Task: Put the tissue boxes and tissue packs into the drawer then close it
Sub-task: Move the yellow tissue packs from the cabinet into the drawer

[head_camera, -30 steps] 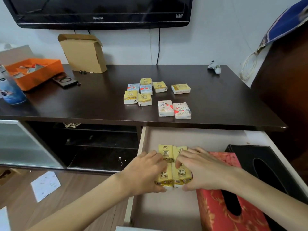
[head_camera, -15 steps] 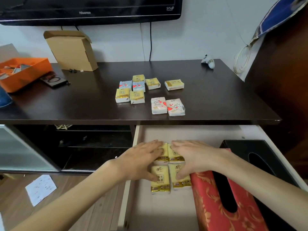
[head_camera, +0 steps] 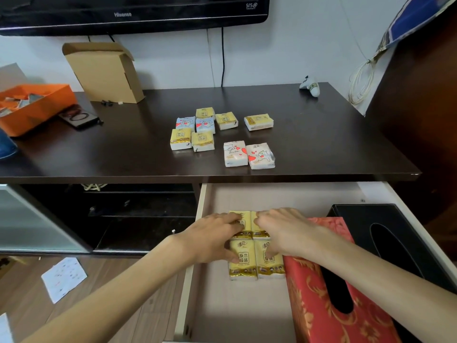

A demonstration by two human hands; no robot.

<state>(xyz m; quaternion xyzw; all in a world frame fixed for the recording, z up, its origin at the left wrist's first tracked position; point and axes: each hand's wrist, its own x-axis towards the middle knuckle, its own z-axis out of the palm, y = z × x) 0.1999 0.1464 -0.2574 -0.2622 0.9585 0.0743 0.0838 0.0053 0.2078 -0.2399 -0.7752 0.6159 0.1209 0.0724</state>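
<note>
The drawer [head_camera: 189,280] under the dark tabletop [head_camera: 321,144] stands pulled out. Several yellow tissue packs [head_camera: 243,262] lie in a square block on its floor, left of a red patterned tissue box [head_camera: 319,315] and a black tissue box [head_camera: 395,233]. My left hand [head_camera: 210,240] presses the block from the left, with its fingers over the far packs. My right hand [head_camera: 284,231] covers the block's right side. On the tabletop lie more yellow packs [head_camera: 202,141], two blue ones [head_camera: 195,123] and two white packs with hearts [head_camera: 248,154].
A cardboard box [head_camera: 103,73] and an orange tray [head_camera: 32,105] stand at the tabletop's back left, beside a dark flat case [head_camera: 79,117]. A small white object [head_camera: 310,85] sits at the back right. A TV [head_camera: 133,13] hangs above. A paper sheet [head_camera: 64,278] lies on the floor.
Both hands carried the block of yellow packs toward the back of the drawer and lowered it onto the drawer floor. The fingers now lie flatter over the far packs.
</note>
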